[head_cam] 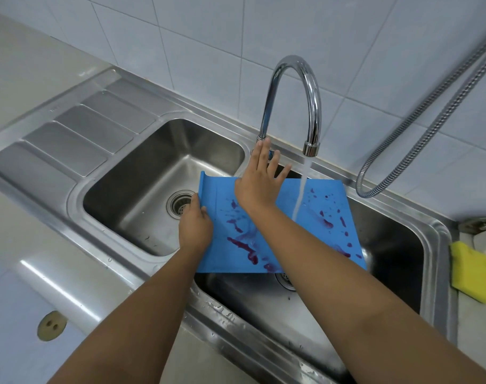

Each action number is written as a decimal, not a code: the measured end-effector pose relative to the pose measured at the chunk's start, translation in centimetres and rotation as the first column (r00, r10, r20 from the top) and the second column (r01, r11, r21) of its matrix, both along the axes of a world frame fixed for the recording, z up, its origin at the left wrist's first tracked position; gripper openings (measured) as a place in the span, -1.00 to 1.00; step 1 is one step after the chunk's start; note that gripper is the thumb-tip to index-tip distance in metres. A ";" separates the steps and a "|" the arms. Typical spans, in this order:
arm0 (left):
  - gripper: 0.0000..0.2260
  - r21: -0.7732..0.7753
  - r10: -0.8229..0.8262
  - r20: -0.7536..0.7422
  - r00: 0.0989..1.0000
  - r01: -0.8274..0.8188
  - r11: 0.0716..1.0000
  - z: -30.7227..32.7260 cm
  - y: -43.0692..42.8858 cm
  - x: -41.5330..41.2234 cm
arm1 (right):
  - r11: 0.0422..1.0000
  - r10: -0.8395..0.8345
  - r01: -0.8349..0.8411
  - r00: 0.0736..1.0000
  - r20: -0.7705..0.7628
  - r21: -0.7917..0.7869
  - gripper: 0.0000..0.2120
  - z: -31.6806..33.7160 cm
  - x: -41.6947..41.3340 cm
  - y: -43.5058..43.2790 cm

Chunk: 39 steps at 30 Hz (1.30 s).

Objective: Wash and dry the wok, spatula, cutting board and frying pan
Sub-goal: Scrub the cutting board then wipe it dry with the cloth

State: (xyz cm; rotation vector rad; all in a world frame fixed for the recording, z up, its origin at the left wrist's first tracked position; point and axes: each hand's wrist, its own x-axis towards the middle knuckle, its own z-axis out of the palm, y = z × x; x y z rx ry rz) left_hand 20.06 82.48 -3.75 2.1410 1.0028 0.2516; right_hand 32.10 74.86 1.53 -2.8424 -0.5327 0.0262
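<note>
Head cam, looking down at a steel double sink (435, 245) set into the desk (28, 79). The left basin (142, 195) has its drain strainer (179, 203) and a few dark specks on the floor. The right basin (388, 259) has another drain (286, 281) peeking out under the near edge of the cutting board (314, 209).

The board is blue, smeared with purple-red stains, and it's held tilted over the right basin, with its left edge hanging past the divider toward the left one. Water (301, 192) runs from the curved chrome faucet (294, 79) and lands on the board's right half.

The left hand (194, 225) grips the board's raised left edge, fingers curled around it. The right hand (260, 184) is flat with fingers spread, sitting over the far edge of the board, just left of the stream, fingertips up by the faucet's base. Can't tell if it's actually touching anything there.

Other stuff: a ribbed drainboard (78, 139) to the left of the basins, a flexible metal hose (430, 126) looping down the tiled wall on the right, and a yellow sponge (471, 270) on the desk at the right edge.
</note>
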 end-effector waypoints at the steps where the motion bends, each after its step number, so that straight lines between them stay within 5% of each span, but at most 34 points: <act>1: -0.67 0.000 0.001 0.002 1.000 -0.001 1.000 0.1 0.0 0.0 | 1.000 0.005 -0.005 1.000 0.000 0.001 -0.19 -0.1 0.0 -0.1; 29: -0.70 -0.011 0.016 0.003 1.000 -0.016 1.000 0.3 -0.1 0.2 | 0.999 -0.028 0.030 0.998 0.059 -0.039 -0.17 0.1 2.8 -0.7; 39: -0.78 -0.057 0.019 0.013 1.000 -0.018 0.998 0.0 0.2 0.2 | 0.994 0.038 -0.035 0.999 -0.029 0.105 -0.23 0.9 2.7 -4.5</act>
